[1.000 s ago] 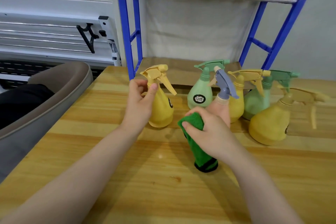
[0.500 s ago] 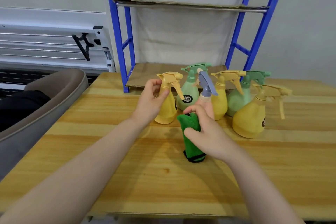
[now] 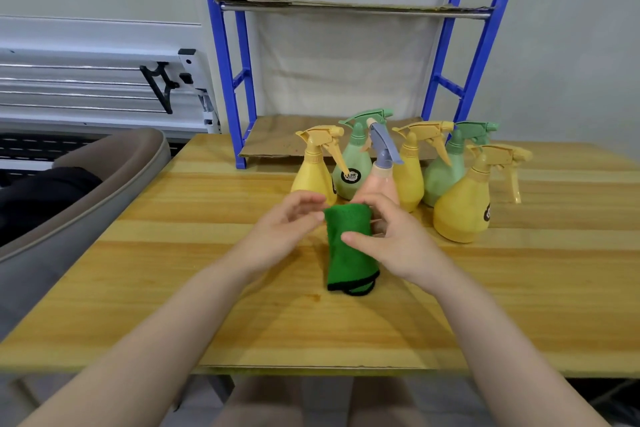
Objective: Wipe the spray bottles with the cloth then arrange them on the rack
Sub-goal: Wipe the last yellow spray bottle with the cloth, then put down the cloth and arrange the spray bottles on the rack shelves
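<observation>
Head view: the right hand (image 3: 398, 243) holds a folded green microfibre cloth with black edging (image 3: 348, 246), thumb pressed across its front and fingers curled behind it, against the lower body of a pink plastic spray bottle with a grey-blue trigger head (image 3: 381, 180). The left hand (image 3: 287, 222), fingers loosely bent and holding nothing, touches the cloth's left upper edge. Just beyond the grip stand a yellow spray bottle (image 3: 317, 173), a pale green labelled bottle (image 3: 353, 166), a second yellow bottle (image 3: 410, 177) and a second green bottle (image 3: 446, 173); to its right, a larger yellow bottle (image 3: 462, 204). All rest on the wooden table (image 3: 173, 253), in front of the blue metal rack (image 3: 225, 55).
</observation>
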Demonstrator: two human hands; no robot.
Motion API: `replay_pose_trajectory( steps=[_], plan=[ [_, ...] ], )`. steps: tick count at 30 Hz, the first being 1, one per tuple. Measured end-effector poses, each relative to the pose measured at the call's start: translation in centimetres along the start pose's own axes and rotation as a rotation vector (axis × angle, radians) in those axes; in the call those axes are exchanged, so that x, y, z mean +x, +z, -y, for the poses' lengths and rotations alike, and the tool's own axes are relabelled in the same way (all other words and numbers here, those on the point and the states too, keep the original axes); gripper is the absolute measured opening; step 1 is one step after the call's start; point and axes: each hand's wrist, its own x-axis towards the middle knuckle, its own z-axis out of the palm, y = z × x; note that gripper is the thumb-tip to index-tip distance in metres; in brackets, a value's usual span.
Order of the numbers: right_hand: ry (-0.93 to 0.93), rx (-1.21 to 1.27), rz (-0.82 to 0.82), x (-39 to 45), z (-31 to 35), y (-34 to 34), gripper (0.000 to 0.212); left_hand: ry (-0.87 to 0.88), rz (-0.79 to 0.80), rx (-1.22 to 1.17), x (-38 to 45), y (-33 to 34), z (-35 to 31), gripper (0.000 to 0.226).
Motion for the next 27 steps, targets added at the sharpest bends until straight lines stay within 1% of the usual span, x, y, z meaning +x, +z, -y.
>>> replay_pose_trajectory(
  steps=[1,2,5,7,8,11,14,16,18,20,23,25,26,27],
  plan=[
    [0.005,0.005,-0.002,0.1,0.0,0.1,0.046,-0.003,0.056,-0.014,-0.4,0.3,-0.1,0.026],
    [0.011,0.012,0.009,0.0,0.0,0.2,0.045,0.009,0.068,-0.013,-0.6,0.5,-0.1,0.025],
    [0.046,0.017,0.039,-0.1,0.1,0.3,0.048,0.049,-0.017,0.055,-1.0,0.4,0.1,0.015],
    [0.054,-0.004,0.026,-0.3,0.1,0.3,0.052,0.032,-0.040,0.122,-1.1,0.0,0.5,0.011],
    [0.039,-0.029,0.008,-0.3,0.0,0.3,0.050,0.017,-0.035,0.140,-1.2,-0.2,0.5,0.012],
    [-0.023,-0.176,-0.044,-0.3,0.1,0.0,0.030,-0.038,-0.023,0.125,-1.3,-0.7,0.4,0.016],
    [-0.096,-0.371,-0.059,-0.2,0.5,-0.8,0.015,-0.036,-0.074,0.153,-1.2,-1.3,0.0,0.019],
    [-0.140,-0.452,-0.068,0.0,0.9,-1.1,0.013,0.005,-0.110,0.166,-1.2,-1.5,-0.5,0.019],
    [-0.143,-0.476,-0.044,0.2,1.4,-1.3,0.018,0.040,-0.145,0.193,-1.0,-1.8,-1.2,0.018],
    [-0.130,-0.420,-0.014,0.4,2.0,-1.4,0.020,0.085,-0.173,0.225,-0.9,-2.1,-2.0,0.018],
    [-0.106,-0.252,0.001,0.4,2.8,-0.9,0.012,0.115,-0.200,0.255,-0.6,-2.8,-2.8,0.021],
    [-0.016,-0.084,0.037,0.1,3.4,-0.7,0.012,0.056,-0.183,0.242,-0.2,-3.3,-3.1,0.022],
    [0.058,-0.006,0.063,0.0,3.6,-0.7,0.015,0.010,-0.148,0.249,0.0,-3.5,-2.9,0.022],
    [0.130,0.012,0.091,-0.1,3.8,-0.6,0.018,-0.041,-0.104,0.279,0.1,-3.7,-2.7,0.021]
  ],
)
